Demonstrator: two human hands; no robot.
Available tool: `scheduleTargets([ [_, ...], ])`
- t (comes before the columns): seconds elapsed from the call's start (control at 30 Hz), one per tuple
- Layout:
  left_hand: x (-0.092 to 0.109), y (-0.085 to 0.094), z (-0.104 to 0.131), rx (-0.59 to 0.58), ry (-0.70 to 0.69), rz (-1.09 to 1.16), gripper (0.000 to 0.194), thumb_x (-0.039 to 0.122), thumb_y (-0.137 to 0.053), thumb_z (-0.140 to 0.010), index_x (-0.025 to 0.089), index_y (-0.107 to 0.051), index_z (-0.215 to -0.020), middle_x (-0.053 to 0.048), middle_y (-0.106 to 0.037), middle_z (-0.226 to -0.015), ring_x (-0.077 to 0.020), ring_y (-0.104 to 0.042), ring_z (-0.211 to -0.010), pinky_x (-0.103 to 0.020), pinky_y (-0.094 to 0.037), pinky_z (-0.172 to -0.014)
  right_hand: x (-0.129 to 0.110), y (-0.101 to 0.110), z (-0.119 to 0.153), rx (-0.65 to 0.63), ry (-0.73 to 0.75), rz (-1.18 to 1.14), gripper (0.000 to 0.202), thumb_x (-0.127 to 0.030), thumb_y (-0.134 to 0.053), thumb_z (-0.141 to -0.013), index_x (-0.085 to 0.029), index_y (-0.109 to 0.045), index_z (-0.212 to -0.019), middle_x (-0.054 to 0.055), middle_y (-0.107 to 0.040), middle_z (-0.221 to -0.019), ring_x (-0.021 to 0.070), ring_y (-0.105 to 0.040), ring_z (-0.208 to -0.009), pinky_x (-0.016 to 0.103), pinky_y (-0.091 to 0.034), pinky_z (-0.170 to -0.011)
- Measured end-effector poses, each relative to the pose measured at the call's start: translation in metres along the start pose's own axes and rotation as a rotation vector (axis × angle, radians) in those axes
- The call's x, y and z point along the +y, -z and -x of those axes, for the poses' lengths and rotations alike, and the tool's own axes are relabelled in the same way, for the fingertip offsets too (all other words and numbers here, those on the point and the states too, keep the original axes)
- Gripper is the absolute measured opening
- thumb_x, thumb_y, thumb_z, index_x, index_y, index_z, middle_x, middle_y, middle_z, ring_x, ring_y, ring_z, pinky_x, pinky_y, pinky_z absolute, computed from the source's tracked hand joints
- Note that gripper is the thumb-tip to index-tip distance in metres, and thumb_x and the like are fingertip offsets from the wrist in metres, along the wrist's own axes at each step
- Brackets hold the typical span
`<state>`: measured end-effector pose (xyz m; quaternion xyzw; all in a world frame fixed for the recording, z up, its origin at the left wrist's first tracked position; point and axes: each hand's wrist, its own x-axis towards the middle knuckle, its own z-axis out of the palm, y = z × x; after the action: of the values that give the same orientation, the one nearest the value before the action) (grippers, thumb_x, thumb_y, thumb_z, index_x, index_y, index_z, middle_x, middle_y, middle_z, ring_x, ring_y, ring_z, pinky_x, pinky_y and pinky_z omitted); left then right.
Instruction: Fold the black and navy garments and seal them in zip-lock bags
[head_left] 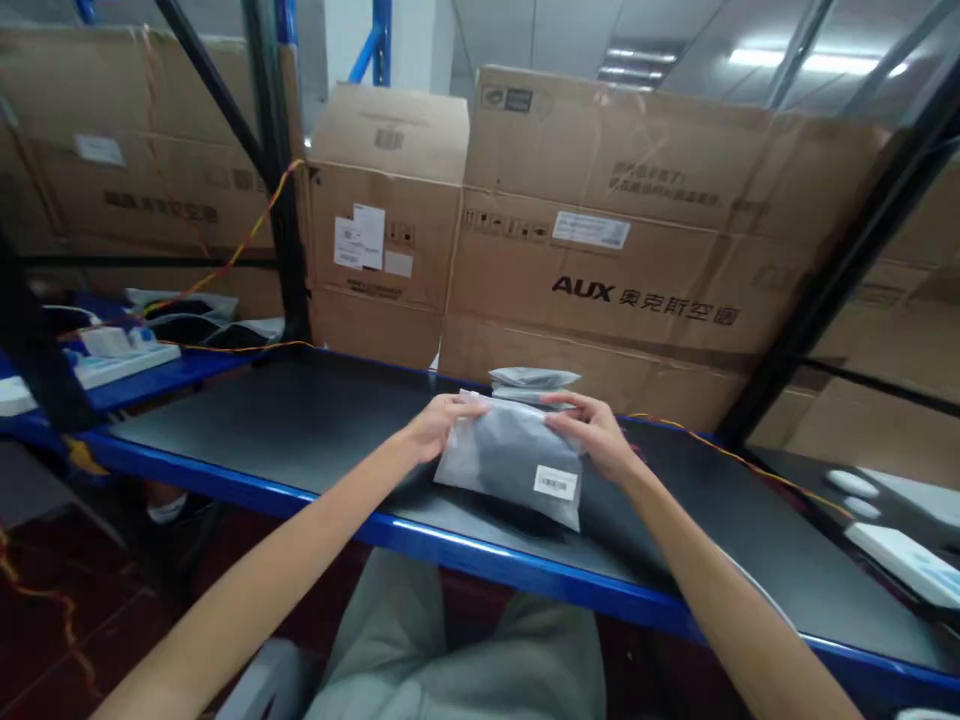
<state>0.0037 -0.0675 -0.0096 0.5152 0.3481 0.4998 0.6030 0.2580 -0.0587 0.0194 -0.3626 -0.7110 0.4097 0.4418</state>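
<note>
A frosted plastic bag [499,455] with something dark inside is tilted up above the dark shelf top, its barcode label at the lower right. My left hand [442,422] pinches the bag's upper left corner. At the upper right edge, my right hand [592,430] grips it with thumb and fingers. Just behind the bag, a small stack of similar bags [534,378] lies on the shelf, partly hidden by the held bag and my right hand.
The dark shelf [300,410] has a blue front edge. Large cardboard boxes [600,260] stand behind it. Black posts rise at both sides. Power strips [907,562] lie at far right and far left. More bags [202,320] are at the left. A twisted cable runs along the back.
</note>
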Motion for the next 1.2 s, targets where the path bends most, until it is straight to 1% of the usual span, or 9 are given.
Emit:
scheduleTargets([
  [0.07,-0.002,0.0,0.001,-0.06,0.042,-0.036,0.039,0.044,-0.09,-0.058,0.014,-0.076,-0.078,-0.005,-0.074,-0.072,-0.0144,-0.065,-0.06,-0.026,-0.051,-0.061,-0.002,0.0,0.002,-0.152,-0.078,-0.046,0.048,-0.052,-0.08,-0.068,-0.017,-0.074,-0.1,0.001,-0.07,-0.067,0.0123,-0.058,-0.053,0.023,-0.039,-0.047],
  [0.17,-0.006,-0.006,0.008,-0.218,0.132,-0.156,0.04,0.046,-0.09,-0.058,0.013,-0.078,-0.077,-0.006,-0.073,-0.068,-0.0145,-0.062,-0.054,-0.026,-0.047,-0.055,-0.002,-0.008,0.006,-0.339,-0.184,-0.067,0.052,-0.061,-0.073,-0.075,-0.015,-0.072,-0.099,0.003,-0.071,-0.07,0.0127,-0.063,-0.055,0.022,-0.046,-0.049],
  [0.27,-0.009,-0.014,0.016,-0.371,0.176,-0.302,0.036,0.044,-0.091,-0.056,0.013,-0.079,-0.07,-0.005,-0.071,-0.064,-0.0131,-0.057,-0.052,-0.024,-0.042,-0.052,0.004,-0.025,0.008,-0.387,-0.192,-0.044,0.051,-0.062,-0.073,-0.075,-0.015,-0.068,-0.094,0.004,-0.072,-0.072,0.0123,-0.066,-0.057,0.022,-0.049,-0.052],
  [0.33,-0.011,-0.018,0.018,-0.426,0.17,-0.379,0.034,0.043,-0.091,-0.056,0.014,-0.079,-0.069,-0.002,-0.069,-0.062,-0.0119,-0.053,-0.052,-0.023,-0.039,-0.052,0.01,-0.035,0.008,-0.407,-0.165,-0.006,0.046,-0.057,-0.077,-0.072,-0.015,-0.066,-0.086,0.001,-0.069,-0.067,0.0107,-0.062,-0.053,0.022,-0.048,-0.051],
  [0.53,-0.014,-0.014,0.012,-0.453,0.087,-0.504,0.041,0.055,-0.083,-0.064,0.014,-0.074,-0.063,0.003,-0.055,-0.051,-0.0088,-0.038,-0.049,-0.023,-0.026,-0.048,0.025,-0.042,0.005,-0.4,-0.133,0.021,0.035,-0.048,-0.076,-0.072,-0.016,-0.065,-0.078,-0.003,-0.063,-0.06,0.0092,-0.056,-0.051,0.022,-0.043,-0.051],
  [0.73,-0.012,-0.014,0.013,-0.476,0.05,-0.516,0.051,0.065,-0.077,-0.066,0.014,-0.075,-0.069,0.0,-0.058,-0.056,-0.0108,-0.041,-0.053,-0.024,-0.031,-0.052,0.022,-0.039,0.005,-0.491,-0.148,0.007,0.033,-0.047,-0.07,-0.077,-0.015,-0.062,-0.071,-0.004,-0.058,-0.057,0.0084,-0.05,-0.05,0.023,-0.038,-0.052],
  [0.9,-0.009,-0.009,0.005,-0.393,0.003,-0.489,0.054,0.068,-0.075,-0.066,0.014,-0.072,-0.067,-0.001,-0.06,-0.058,-0.0119,-0.045,-0.053,-0.025,-0.035,-0.053,0.011,-0.03,0.005,-0.6,-0.114,0.072,0.03,-0.043,-0.068,-0.08,-0.016,-0.06,-0.069,-0.004,-0.057,-0.056,0.0087,-0.049,-0.051,0.023,-0.036,-0.054],
  [1.07,-0.012,0.017,-0.023,-0.155,-0.076,-0.499,0.051,0.064,-0.074,-0.067,0.014,-0.068,-0.063,0.0,-0.059,-0.057,-0.0115,-0.047,-0.052,-0.024,-0.036,-0.052,0.01,-0.011,0.0,-0.718,-0.172,0.165,0.027,-0.039,-0.065,-0.078,-0.016,-0.058,-0.065,-0.004,-0.054,-0.052,0.0085,-0.045,-0.048,0.022,-0.034,-0.051],
  [1.2,-0.02,0.038,-0.042,0.054,-0.108,-0.584,0.045,0.055,-0.068,-0.082,0.013,-0.064,-0.068,0.001,-0.059,-0.061,-0.0126,-0.054,-0.055,-0.025,-0.042,-0.054,0.017,0.003,-0.005,-0.737,-0.213,0.248,0.029,-0.041,-0.06,-0.076,-0.017,-0.055,-0.06,-0.003,-0.052,-0.05,0.009,-0.044,-0.047,0.023,-0.037,-0.051],
])
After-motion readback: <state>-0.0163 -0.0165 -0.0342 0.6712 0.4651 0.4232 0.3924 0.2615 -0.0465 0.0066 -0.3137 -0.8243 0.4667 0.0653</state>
